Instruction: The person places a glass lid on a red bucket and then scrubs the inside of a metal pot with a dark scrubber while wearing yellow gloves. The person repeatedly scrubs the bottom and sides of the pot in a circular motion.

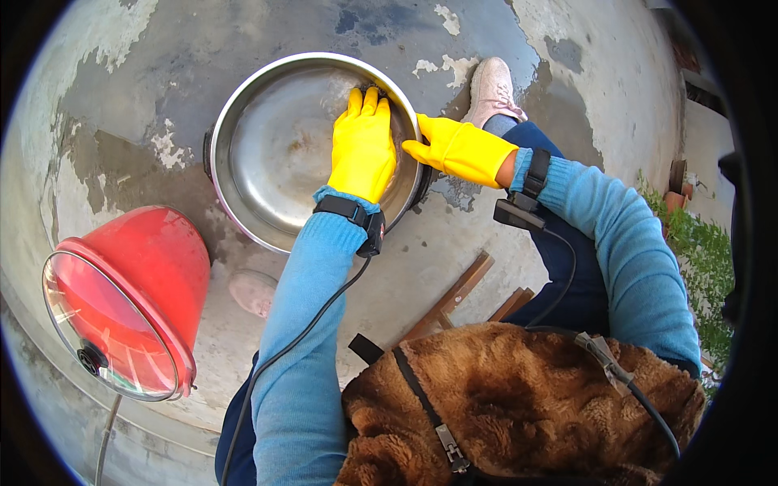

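A wide, round metal pan (273,176) with dark side handles stands before me, with a shallow layer of liquid and a brownish stain on its base. My left hand (364,146), in a yellow rubber glove, reaches inside and presses flat near the far right wall. Under its fingertips shows a bit of grey, rough material, seemingly a metal scourer (372,88), mostly hidden. On the right side of the rim, my right hand (462,149), gloved in yellow too, holds the pan's edge with thumb and fingers.
A red plastic bucket (161,255) stands at left, a clear glass lid (109,328) with a black knob over its mouth. Wooden stool legs (453,297) show below the pan. The concrete floor (152,79) is wet in patches. Green plants (699,261) grow at far right.
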The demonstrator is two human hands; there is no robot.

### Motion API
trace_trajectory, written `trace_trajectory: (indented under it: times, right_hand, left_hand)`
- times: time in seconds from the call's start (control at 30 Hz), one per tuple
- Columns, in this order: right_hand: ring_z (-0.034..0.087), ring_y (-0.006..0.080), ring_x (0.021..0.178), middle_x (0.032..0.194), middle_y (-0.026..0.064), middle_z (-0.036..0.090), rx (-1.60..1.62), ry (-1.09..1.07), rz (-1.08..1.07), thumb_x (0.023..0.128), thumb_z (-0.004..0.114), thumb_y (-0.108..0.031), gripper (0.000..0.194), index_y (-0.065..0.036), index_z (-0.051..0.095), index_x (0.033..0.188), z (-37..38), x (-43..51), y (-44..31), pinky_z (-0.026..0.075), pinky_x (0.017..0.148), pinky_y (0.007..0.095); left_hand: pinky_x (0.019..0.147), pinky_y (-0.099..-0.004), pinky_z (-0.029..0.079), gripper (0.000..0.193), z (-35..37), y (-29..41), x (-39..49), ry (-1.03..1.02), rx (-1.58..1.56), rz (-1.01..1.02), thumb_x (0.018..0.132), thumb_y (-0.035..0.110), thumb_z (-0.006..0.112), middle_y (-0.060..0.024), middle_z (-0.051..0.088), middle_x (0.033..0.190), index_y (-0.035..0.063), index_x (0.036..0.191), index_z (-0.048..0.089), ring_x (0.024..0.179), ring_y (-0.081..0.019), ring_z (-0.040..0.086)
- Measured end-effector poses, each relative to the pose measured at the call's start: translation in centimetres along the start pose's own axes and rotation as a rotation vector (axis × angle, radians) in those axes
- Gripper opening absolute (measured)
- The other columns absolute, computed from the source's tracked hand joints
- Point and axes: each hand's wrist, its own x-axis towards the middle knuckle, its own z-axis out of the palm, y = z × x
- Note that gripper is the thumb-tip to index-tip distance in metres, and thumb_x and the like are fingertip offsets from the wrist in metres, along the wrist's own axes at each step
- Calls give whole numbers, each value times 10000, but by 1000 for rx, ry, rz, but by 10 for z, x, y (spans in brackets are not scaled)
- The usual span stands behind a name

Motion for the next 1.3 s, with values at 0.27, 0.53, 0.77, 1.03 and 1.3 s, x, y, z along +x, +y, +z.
trace_trajectory:
  times: [0.27, 0.53, 0.77, 1.03, 1.3]
  right_hand:
    - [727, 420, 999, 1159, 232, 756, -7, -8, 3, 1088, 597, -407, 502, -51, 589, 1441, 2, 3, 3, 584, 896, 462]
    - [719, 424, 1062, 1204, 237, 747, -16, -28, 3, 1092, 586, -402, 494, -65, 586, 1454, 0, 0, 1, 577, 962, 469]
    - [710, 445, 1086, 1238, 241, 741, -13, -18, -23, 1093, 582, -400, 493, -66, 587, 1456, 3, 2, 7, 571, 977, 479]
    - [707, 432, 1074, 1214, 248, 734, -61, -37, 83, 1087, 596, -471, 516, -39, 618, 1368, 4, 10, 12, 561, 960, 474]
    - [699, 451, 1079, 1211, 244, 734, -40, -14, 61, 1090, 577, -499, 528, -32, 628, 1328, 3, 10, 13, 547, 971, 504]
  left_hand:
    - [1167, -514, 470, 401, 2, -6, 3, -11, 50, 23, 921, 62, 645, -236, 675, 1436, -22, 1306, 721, 1420, -449, 548]
    - [1191, -458, 467, 398, -2, -10, 2, -15, 92, 31, 924, 78, 663, -220, 695, 1414, -11, 1306, 731, 1395, -437, 576]
    - [1202, -507, 436, 416, 11, 2, -8, -39, 44, 62, 960, 108, 618, -244, 650, 1469, -23, 1347, 695, 1431, -429, 553]
    - [1216, -507, 413, 554, -2, -45, -2, 75, 266, -66, 953, 75, 611, -204, 540, 1619, 13, 1503, 600, 1488, -426, 491]
    - [1046, -495, 554, 407, -24, -56, -23, 8, 67, -233, 907, 10, 653, -215, 698, 1287, 53, 1306, 714, 1180, -438, 674]
